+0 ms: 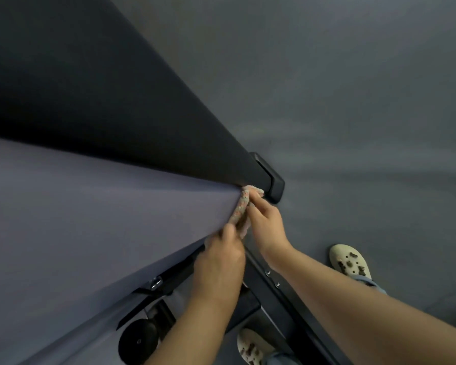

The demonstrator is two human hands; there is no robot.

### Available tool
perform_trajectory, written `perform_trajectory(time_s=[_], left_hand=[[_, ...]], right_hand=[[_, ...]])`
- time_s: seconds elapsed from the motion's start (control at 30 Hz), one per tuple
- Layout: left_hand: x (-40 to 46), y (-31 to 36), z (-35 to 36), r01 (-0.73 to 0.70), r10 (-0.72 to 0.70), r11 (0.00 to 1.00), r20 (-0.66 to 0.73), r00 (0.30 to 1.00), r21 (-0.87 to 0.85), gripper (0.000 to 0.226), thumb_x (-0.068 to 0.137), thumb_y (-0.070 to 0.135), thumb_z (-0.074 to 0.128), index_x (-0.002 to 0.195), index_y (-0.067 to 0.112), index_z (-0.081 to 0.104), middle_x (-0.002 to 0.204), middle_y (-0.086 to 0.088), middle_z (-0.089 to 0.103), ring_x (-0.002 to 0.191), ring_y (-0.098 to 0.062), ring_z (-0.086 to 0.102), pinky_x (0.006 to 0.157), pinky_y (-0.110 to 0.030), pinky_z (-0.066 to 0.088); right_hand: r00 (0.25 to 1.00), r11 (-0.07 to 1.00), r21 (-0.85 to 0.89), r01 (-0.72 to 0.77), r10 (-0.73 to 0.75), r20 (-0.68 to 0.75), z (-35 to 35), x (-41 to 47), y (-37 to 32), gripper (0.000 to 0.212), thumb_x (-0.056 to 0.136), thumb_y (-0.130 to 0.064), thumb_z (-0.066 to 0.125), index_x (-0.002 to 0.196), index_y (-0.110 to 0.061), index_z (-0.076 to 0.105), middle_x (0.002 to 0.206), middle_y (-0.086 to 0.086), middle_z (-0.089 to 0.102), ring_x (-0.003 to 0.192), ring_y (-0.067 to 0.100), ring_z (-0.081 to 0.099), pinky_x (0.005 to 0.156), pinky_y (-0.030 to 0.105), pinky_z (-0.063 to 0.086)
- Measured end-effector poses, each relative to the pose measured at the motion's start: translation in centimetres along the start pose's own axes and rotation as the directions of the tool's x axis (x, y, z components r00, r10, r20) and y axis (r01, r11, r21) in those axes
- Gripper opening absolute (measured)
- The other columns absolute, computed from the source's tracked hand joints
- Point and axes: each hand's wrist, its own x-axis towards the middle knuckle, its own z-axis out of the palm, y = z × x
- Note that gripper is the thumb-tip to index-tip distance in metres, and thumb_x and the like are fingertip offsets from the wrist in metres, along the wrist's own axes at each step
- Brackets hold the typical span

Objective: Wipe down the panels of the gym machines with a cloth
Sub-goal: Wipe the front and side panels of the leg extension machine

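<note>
My left hand and right hand both pinch the cloth; cloth against grey panel edge, seemingly touching.

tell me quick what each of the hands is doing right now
Left hand: fingers curled on the lower end of the cloth.
Right hand: pinching the cloth's upper end against the panel.

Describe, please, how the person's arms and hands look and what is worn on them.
Both forearms are bare to the frame's edge, with no sleeves in view. The left hand and right hand wear no gloves; no rings, watch or bracelets are visible. Nothing else marks the arms.
</note>
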Motion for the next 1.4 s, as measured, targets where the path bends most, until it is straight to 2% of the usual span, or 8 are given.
perform_trajectory(time_s=[0.1,0.17,0.23,0.3,0.5,0.73,1.0,1.4], left_hand=[[-0.6,1.8,-0.2,0.360,-0.347,0.803,0.119,0.930,-0.475,0.044,0.086,0.008,0.056,0.129,0.018,0.053,0.118,0.002,0.056,0.102,-0.017,0.059,0.079,-0.028,0.050],[-0.2,3.4,0.4,0.574,-0.426,0.171,0.466,0.776,-0.800,0.046,0.090,0.012,0.048,0.135,0.020,0.046,0.120,0.004,0.058,0.107,-0.015,0.057,0.093,-0.032,0.048],[0.6,4.6,0.2,0.387,-0.349,-0.546,0.622,0.701,-0.743,0.043,0.092,0.009,0.046,0.133,0.021,0.048,0.124,0.002,0.060,0.110,-0.014,0.059,0.095,-0.033,0.049],[1.1,4.7,-0.4,0.145,-0.373,-0.794,0.662,0.650,-0.590,0.040,0.094,0.002,0.039,0.131,0.013,0.051,0.127,-0.007,0.059,0.111,-0.017,0.059,0.094,-0.029,0.049],[2.8,4.3,1.5,0.131,-0.659,-0.606,0.587,0.471,-0.785,0.034,0.086,0.001,0.058,0.120,0.006,0.058,0.118,-0.008,0.065,0.110,-0.020,0.061,0.098,-0.031,0.047],[5.3,4.4,3.8,0.146,-0.676,-0.661,0.669,0.309,-0.736,0.046,0.076,0.010,0.073,0.119,0.005,0.057,0.119,-0.008,0.063,0.108,-0.020,0.061,0.100,-0.039,0.045],[7.9,4.3,6.3,0.161,-0.547,-0.778,0.781,0.303,-0.607,0.023,0.077,0.002,0.071,0.095,0.006,0.058,0.105,-0.010,0.063,0.086,-0.019,0.063,0.084,-0.030,0.049],[9.9,5.0,10.8,0.222,-0.467,-0.805,0.818,0.337,-0.551,0.040,0.086,0.003,0.061,0.124,-0.004,0.050,0.122,-0.019,0.058,0.110,-0.029,0.058,0.099,-0.038,0.045]], right_hand=[[0.999,1.000,-0.015,0.011,-0.011,0.039,-0.1,-0.3,-0.6,0.041,0.091,-0.007,0.042,0.108,-0.035,0.067,0.113,-0.008,0.065,0.110,0.010,0.056,0.101,0.039,0.044],[0.999,0.999,-0.029,0.046,-0.045,0.026,0.1,-0.3,-1.1,0.036,0.089,-0.010,0.042,0.109,-0.028,0.067,0.120,-0.005,0.060,0.116,0.012,0.053,0.104,0.040,0.041],[0.999,0.998,-0.046,0.042,-0.042,0.011,0.2,-0.5,-1.1,0.037,0.083,-0.014,0.041,0.107,-0.023,0.068,0.116,0.001,0.061,0.113,0.016,0.055,0.101,0.040,0.043],[0.999,0.997,-0.059,0.045,-0.044,0.013,0.0,-1.1,-0.9,0.039,0.082,-0.007,0.039,0.096,-0.030,0.067,0.101,-0.004,0.067,0.100,0.014,0.060,0.092,0.037,0.048],[0.992,0.967,-0.230,0.113,-0.099,0.073,0.0,-0.3,-0.2,0.064,0.074,-0.015,0.035,0.136,-0.026,0.049,0.138,-0.005,0.050,0.132,0.011,0.040,0.110,0.038,0.034],[0.997,0.918,-0.394,0.040,-0.011,0.077,-1.7,2.2,0.8,0.058,0.090,-0.001,0.033,0.139,-0.030,0.044,0.129,-0.003,0.057,0.114,0.011,0.052,0.082,0.015,0.038],[0.997,0.880,-0.472,-0.047,0.071,0.034,-2.0,5.6,2.9,0.046,0.095,-0.014,0.039,0.137,-0.033,0.045,0.123,0.002,0.061,0.108,0.022,0.058,0.080,0.026,0.043],[0.976,0.860,-0.483,-0.167,0.213,0.041,-2.1,9.0,5.2,0.050,0.086,-0.004,0.039,0.133,-0.021,0.041,0.121,0.013,0.057,0.110,0.028,0.053,0.088,0.031,0.041]])
